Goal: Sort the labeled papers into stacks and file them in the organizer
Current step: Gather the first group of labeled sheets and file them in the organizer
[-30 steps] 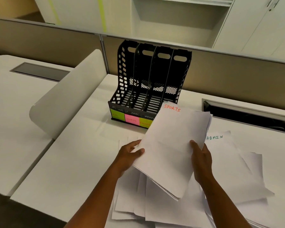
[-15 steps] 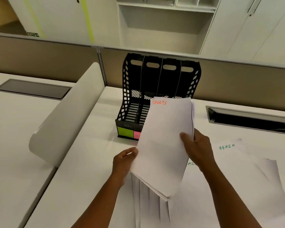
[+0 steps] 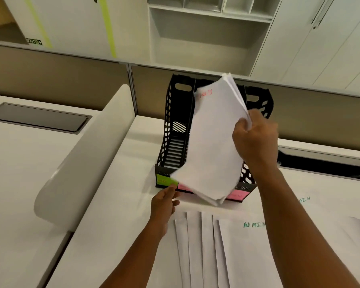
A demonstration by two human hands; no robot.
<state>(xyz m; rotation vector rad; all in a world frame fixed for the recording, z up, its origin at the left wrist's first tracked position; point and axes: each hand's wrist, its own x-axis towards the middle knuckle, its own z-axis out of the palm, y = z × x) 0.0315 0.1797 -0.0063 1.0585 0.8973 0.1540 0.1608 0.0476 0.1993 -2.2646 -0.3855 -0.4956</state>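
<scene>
My right hand [image 3: 255, 140] grips a stack of white papers [image 3: 213, 142] marked SPORTS in red, held upright in front of the black slotted organizer [image 3: 176, 129]. The stack hides the organizer's middle slots. My left hand [image 3: 164, 201] is off the stack, fingers apart, its fingertips at the green label [image 3: 164, 180] on the organizer's front base. Pink labels [image 3: 236, 195] show beside it. More white sheets [image 3: 233, 252], some marked ADMIN in green, lie fanned on the desk near me.
A curved white divider panel [image 3: 85, 154] rises at the left between the two desks. A beige partition wall [image 3: 60, 80] runs behind the organizer. Dark cable trays [image 3: 37, 117] are set into the desktops. White cupboards stand beyond.
The SPORTS stack has been lifted from low and flat to upright against the organizer. My left hand let go of it and moved down to the organizer's base.
</scene>
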